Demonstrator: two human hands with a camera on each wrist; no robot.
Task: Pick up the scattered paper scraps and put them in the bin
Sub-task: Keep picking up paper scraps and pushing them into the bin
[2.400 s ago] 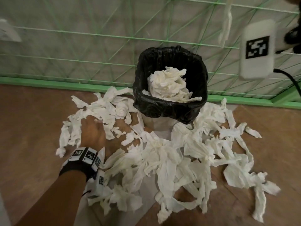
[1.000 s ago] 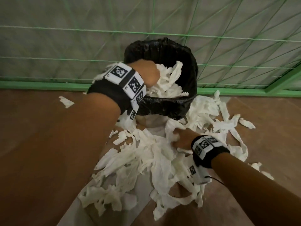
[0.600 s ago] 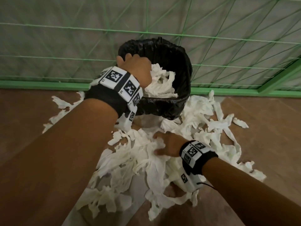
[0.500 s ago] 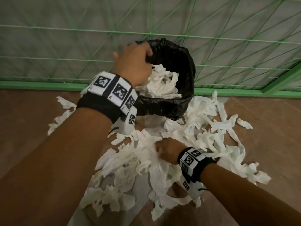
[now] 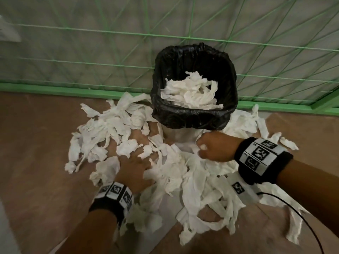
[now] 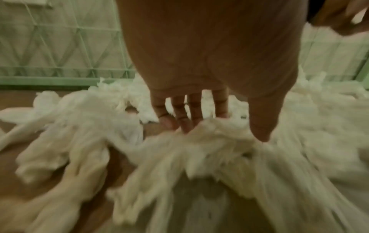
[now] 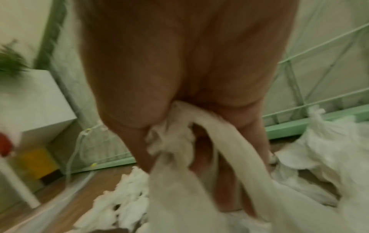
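Observation:
The bin, lined with a black bag, stands against the green mesh wall with a heap of white paper inside. Torn paper scraps cover the brown floor in front of it and to both sides. My left hand lies flat on the scraps left of centre; its straight fingers dig into the pile. Just below the bin's front, my right hand is a fist gripping a bunch of paper strips, which trail down from the curled fingers.
A green mesh fence with a green base rail runs behind the bin. A black cable trails from my right wristband. A white cabinet with something yellow under it stands to the left.
My left hand left the bin's rim and came down flat onto the scraps on the floor. My right hand closed on a bunch of strips and rose toward the bin's foot.

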